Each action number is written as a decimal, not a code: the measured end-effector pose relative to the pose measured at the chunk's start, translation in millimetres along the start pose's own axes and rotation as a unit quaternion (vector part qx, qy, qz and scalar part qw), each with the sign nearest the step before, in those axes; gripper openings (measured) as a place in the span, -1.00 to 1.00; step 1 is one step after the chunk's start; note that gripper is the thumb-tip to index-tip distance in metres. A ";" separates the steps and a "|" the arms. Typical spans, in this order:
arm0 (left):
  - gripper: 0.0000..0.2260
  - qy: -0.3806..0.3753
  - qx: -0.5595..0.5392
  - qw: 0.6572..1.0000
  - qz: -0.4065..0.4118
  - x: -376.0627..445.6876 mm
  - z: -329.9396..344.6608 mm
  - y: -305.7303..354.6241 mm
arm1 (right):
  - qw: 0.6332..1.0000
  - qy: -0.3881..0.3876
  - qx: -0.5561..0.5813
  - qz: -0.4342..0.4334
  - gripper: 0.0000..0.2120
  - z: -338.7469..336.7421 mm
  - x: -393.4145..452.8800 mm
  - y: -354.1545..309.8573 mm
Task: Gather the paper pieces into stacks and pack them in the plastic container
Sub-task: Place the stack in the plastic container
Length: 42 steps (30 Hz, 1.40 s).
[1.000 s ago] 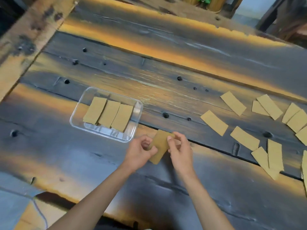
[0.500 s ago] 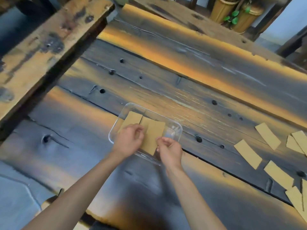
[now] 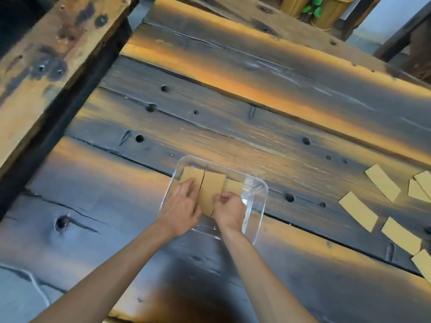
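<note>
A clear plastic container point(image 3: 260, 215) sits on the dark wooden table. Inside it lie tan paper pieces side by side: one at the left point(image 3: 192, 174), a middle stack point(image 3: 211, 188) and one at the right point(image 3: 234, 186). My left hand point(image 3: 182, 206) rests with fairly straight fingers on the left piece, against the middle stack's edge. My right hand point(image 3: 229, 208) is curled over the middle stack's right near edge and pinches it. The near ends of the papers are hidden by both hands.
Several loose tan paper pieces point(image 3: 358, 210) lie scattered on the table at the right, reaching the frame's edge. A worn wooden beam point(image 3: 46, 66) runs along the left. Bamboo-like pots point(image 3: 326, 10) stand beyond the table's far edge.
Both hands carried the paper stack from the table left into the container and lowered it among the pieces there. The view shifted, so the container now sits nearer the centre.
</note>
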<state>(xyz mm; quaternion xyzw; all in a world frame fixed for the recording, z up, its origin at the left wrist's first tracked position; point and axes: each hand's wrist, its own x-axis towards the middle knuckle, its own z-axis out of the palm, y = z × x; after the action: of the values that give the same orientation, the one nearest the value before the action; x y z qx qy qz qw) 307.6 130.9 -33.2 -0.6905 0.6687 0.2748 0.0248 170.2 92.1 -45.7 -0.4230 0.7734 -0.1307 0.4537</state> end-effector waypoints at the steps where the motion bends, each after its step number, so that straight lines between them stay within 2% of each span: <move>1: -0.45 0.002 0.006 1.000 0.001 -1.1 1.5 0.7 | 1.000 0.011 -0.010 -0.007 -0.83 1.5 -1.5 -1.6; 4: -0.44 -0.001 0.014 1.000 0.002 -1.3 3.2 1.3 | 0.999 0.034 -0.035 -0.025 -0.72 3.5 -4.9 -5.3; 15: -0.43 0.003 0.024 1.000 0.006 0.5 6.6 -0.3 | 0.994 0.027 -0.100 -0.037 -0.74 4.8 -8.3 -8.3; 20: -0.43 -0.004 0.037 0.999 0.011 1.7 6.1 0.5 | 0.989 0.020 -0.123 -0.076 -0.70 4.4 -12.1 -6.9; 28: -0.44 0.015 0.050 0.999 0.013 2.4 7.9 3.1 | 0.992 -0.001 -0.092 -0.085 -0.59 1.0 -16.2 -5.2; 31: -0.40 0.021 0.038 0.999 0.018 2.1 10.5 6.5 | 0.993 -0.018 -0.078 -0.088 -0.58 -1.8 -17.2 -4.5; 34: -0.25 0.013 0.033 0.999 0.021 8.5 10.2 10.3 | 0.993 -0.039 -0.067 -0.091 -0.57 -7.4 -16.5 -1.6; 38: -0.11 -0.008 0.125 0.991 0.046 22.9 5.7 18.4 | 0.992 -0.055 -0.065 -0.092 -0.59 -12.6 -12.5 0.8; 42: -0.18 -0.008 0.183 0.981 0.068 28.6 5.9 22.8 | 0.993 -0.069 -0.047 -0.085 -0.60 -12.0 -9.7 2.6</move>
<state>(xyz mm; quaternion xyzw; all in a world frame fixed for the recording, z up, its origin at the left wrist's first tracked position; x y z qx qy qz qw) 282.8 104.9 -42.4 -0.6254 0.7525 0.1542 0.1372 161.2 99.0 -34.9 -0.5162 0.7068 -0.1032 0.4726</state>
